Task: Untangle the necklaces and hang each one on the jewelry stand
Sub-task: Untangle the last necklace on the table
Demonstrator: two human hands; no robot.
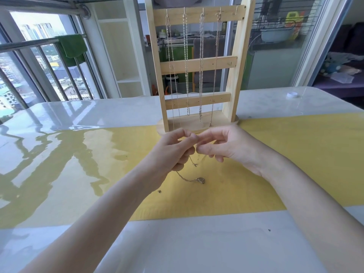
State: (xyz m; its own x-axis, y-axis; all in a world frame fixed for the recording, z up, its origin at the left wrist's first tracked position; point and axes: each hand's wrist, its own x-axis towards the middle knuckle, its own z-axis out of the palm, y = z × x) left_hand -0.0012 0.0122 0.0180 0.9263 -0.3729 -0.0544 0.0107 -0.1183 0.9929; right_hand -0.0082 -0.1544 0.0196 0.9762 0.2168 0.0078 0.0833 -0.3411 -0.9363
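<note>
Head view — what are your hands doing?

— Your left hand [173,150] and right hand [226,146] meet fingertip to fingertip just in front of the jewelry stand's base. Both pinch a thin gold necklace [192,174] between thumb and forefinger; the other fingers are curled loosely.

— And where does that chain run?

— From your pinch it drops toward six o'clock. One strand ends in a small clasp hanging free under your fingers; another comes out below your left palm and trails onto the yellow mat [285,154], ending in a little bunched pendant.

— What about the stand?

— The wooden jewelry stand [239,56] sits upright at twelve o'clock from your hands, its base on the far edge of the mat. Four hanging chains [186,56] drape from the hooks on its top bar, side by side. One hook at the right end is bare. A white cap [292,94] lies on the glossy table [118,111] at two o'clock.
</note>
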